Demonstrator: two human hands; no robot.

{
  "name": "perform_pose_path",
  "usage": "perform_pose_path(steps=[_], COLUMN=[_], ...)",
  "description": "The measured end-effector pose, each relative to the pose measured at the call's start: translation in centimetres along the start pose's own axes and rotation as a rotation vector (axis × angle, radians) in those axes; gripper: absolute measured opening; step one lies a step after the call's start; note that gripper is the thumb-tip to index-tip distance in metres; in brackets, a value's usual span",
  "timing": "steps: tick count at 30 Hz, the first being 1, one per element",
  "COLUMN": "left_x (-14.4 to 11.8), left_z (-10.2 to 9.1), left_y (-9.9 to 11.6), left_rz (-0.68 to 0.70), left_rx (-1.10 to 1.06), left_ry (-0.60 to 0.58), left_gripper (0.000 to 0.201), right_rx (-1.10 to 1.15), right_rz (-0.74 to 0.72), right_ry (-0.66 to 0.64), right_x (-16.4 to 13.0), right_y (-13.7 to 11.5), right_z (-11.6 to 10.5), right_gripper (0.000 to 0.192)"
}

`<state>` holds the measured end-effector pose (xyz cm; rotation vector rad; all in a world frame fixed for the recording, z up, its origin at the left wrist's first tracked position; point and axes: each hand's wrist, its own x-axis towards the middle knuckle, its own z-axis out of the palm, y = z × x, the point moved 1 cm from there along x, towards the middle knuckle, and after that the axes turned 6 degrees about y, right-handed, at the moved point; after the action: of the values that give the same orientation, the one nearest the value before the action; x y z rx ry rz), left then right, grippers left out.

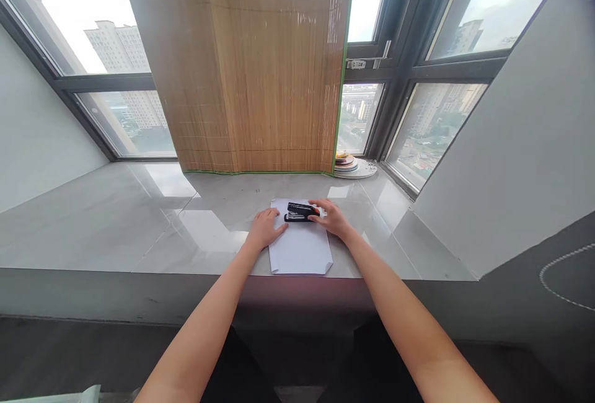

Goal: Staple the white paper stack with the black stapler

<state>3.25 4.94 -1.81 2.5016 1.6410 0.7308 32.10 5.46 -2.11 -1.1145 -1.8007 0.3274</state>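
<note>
On the bench [139,223], a wide grey stone sill under the windows, a bamboo mat [251,68] leans upright against the glass, well behind everything else. A small stack of plates [348,163] sits at the mat's lower right corner. Nearer than the mat, at the bench's front edge, lies a sheet of paper [300,248], long side running away from the person. The stapler [301,211] rests across the paper's far end, between the mat and the person and well apart from the mat.

The left hand [266,228] lies flat and open on the paper's left edge, fingers spread, pinning it and gripping nothing. The right hand [331,218] is loosely curled, fingertips touching the stapler's right end; I cannot tell whether it actually grips the stapler or only rests against it.

The stapler's long axis runs left to right, parallel to the mat's bottom edge and across the paper's length. Its red-marked end points right, toward the right hand; which end is the mouth is too small to tell.

Risks, as I judge them: the paper's near edge seems to reach the bench lip, so a push on the stapler could slide the sheet off if the left hand lifts. The polished stone looks slick, so the stapler could skid sideways. Left fingertips lie close to its left end and could be pinched.
</note>
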Motion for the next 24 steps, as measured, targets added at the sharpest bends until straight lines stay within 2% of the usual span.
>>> perform_pose_path(steps=[2, 5, 12, 15, 21, 24], left_x=[0.1, 0.1, 0.1, 0.1, 0.1, 0.1], left_z=[0.2, 0.4, 0.5, 0.6, 0.9, 0.9], left_y=[-0.2, -0.4, -0.4, -0.4, -0.7, -0.9], left_rz=[0.001, -0.006, -0.017, -0.017, -0.063, -0.075], left_rx=[-0.003, -0.008, -0.013, -0.025, -0.100, -0.155], left_ry=[0.001, 0.006, 0.005, 0.001, 0.023, 0.034], left_gripper=[0.036, 0.037, 0.039, 0.040, 0.061, 0.063], right_rx=[-0.003, -0.009, -0.050, -0.052, 0.024, 0.043], right_rz=[-0.052, -0.061, 0.043, 0.140, 0.226, 0.249], right_ry=[0.074, 0.096, 0.096, 0.078, 0.101, 0.108], right_x=[-0.2, -0.5, -0.5, -0.6, -0.7, -0.6], right_y=[-0.1, 0.1, 0.6, 0.9, 1.2, 0.9], right_z=[-0.5, -1.0, -1.1, -1.0, -1.0, -0.9], right_gripper=[0.033, 0.039, 0.038, 0.040, 0.036, 0.032])
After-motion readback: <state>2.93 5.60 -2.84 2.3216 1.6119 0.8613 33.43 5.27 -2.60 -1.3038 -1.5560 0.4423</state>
